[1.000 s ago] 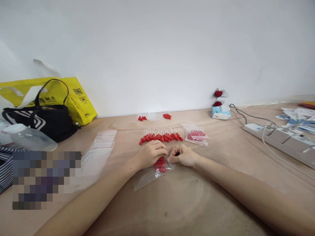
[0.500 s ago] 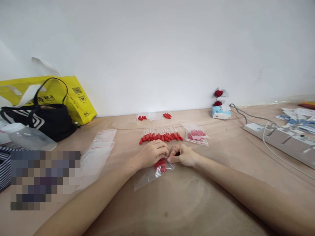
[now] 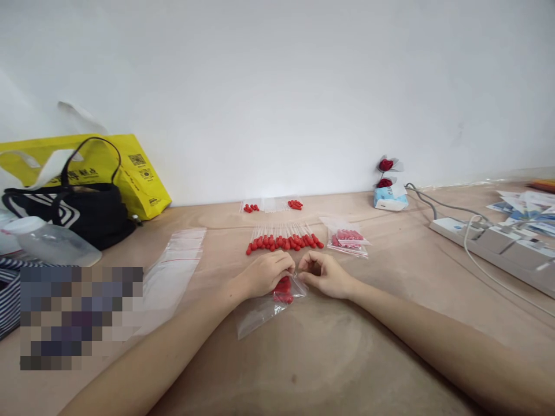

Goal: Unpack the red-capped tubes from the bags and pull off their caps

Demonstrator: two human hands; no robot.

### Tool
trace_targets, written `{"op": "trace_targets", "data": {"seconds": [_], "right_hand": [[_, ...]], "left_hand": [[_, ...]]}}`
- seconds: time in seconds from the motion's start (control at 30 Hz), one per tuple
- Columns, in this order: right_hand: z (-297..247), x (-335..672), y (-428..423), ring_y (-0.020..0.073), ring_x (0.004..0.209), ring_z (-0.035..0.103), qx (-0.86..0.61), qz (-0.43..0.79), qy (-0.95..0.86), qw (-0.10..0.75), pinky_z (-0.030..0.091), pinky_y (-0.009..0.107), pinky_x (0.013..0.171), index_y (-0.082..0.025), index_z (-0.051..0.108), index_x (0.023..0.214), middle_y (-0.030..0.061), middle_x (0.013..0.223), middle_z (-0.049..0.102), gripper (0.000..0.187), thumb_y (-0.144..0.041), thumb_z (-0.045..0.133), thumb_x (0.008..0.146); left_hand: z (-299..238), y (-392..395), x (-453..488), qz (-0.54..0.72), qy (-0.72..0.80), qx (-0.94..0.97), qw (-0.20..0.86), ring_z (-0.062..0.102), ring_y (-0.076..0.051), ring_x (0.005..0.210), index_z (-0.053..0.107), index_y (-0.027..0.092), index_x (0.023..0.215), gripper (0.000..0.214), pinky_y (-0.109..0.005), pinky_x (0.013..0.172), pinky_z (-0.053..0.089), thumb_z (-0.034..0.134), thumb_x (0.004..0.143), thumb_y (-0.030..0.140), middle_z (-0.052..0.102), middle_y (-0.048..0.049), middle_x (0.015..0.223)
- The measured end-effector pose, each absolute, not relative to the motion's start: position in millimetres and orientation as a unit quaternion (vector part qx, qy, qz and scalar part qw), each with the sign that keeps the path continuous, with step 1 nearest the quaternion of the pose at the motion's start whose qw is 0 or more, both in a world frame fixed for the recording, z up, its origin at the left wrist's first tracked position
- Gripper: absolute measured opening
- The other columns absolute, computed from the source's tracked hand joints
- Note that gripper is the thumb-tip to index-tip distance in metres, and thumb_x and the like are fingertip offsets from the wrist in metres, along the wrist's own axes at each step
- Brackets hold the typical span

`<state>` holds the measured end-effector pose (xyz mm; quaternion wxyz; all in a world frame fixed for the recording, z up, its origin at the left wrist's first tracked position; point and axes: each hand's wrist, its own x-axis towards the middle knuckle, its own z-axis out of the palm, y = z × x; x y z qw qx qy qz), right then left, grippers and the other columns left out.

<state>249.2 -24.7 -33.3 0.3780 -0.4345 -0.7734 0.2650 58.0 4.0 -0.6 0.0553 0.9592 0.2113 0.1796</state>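
A small clear zip bag (image 3: 264,307) holding several red-tipped sticks (image 3: 282,290) lies on the tan table in front of me. My left hand (image 3: 265,273) is curled, its fingers pinching the bag's top edge. My right hand (image 3: 325,274) pinches the same edge from the right, thumb and fingers pressed together. Just beyond the hands lies a row of several red-tipped clear sticks (image 3: 284,240).
Filled bags (image 3: 348,240) lie right of the row, and more red pieces (image 3: 295,204) sit near the wall. Empty zip bags (image 3: 173,268) lie at left, by a black bag (image 3: 84,214), yellow bag (image 3: 139,173) and plastic bottle (image 3: 52,242). A power strip (image 3: 494,245) with cables lies right, a tissue pack (image 3: 390,199) beyond.
My right hand has shifted slightly, its fingers lifting and re-pinching the bag's edge. The left hand stays on the bag.
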Motion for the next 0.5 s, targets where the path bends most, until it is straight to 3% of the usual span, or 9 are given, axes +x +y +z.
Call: {"op": "trace_targets", "data": {"seconds": [0.13, 0.33, 0.5], "right_hand": [[-27.6, 251.5, -30.0, 0.0143, 0.08, 0.048, -0.381, 0.09, -0.859, 0.331, 0.028, 0.033, 0.077, -0.022, 0.059, 0.081, -0.0004, 0.078, 0.06, 0.01, -0.018, 0.057, 0.072], [-33.3, 249.8, -26.5, 0.0137, 0.073, 0.043, -0.303, -0.1, -0.877, 0.36, 0.025, 0.035, 0.077, -0.025, 0.063, 0.085, -0.0006, 0.068, 0.058, 0.012, -0.028, 0.053, 0.079], [-29.6, 248.4, -27.2, 0.0114, 0.069, 0.043, -0.247, -0.193, -0.88, 0.356, 0.023, 0.036, 0.082, -0.022, 0.061, 0.073, -0.0026, 0.062, 0.057, 0.02, -0.017, 0.044, 0.082]], "left_hand": [[-2.2, 6.2, 55.8, 0.174, 0.223, 0.957, 0.065, 0.048, -0.012, 0.069, 0.048, 0.017, 0.075, 0.012, -0.022, 0.065, 0.039, 0.039, 0.08, 0.009, 0.053, -0.0008, 0.074], [-5.3, 6.1, 55.9, 0.215, 0.199, 0.954, 0.061, 0.048, -0.012, 0.068, 0.049, 0.016, 0.075, 0.013, -0.022, 0.064, 0.04, 0.04, 0.081, 0.01, 0.054, -0.0009, 0.072], [-3.1, 6.5, 55.6, 0.228, 0.175, 0.957, 0.027, 0.049, -0.012, 0.07, 0.053, 0.016, 0.075, 0.014, -0.023, 0.067, 0.039, 0.042, 0.083, 0.014, 0.059, -0.0019, 0.072]]}}
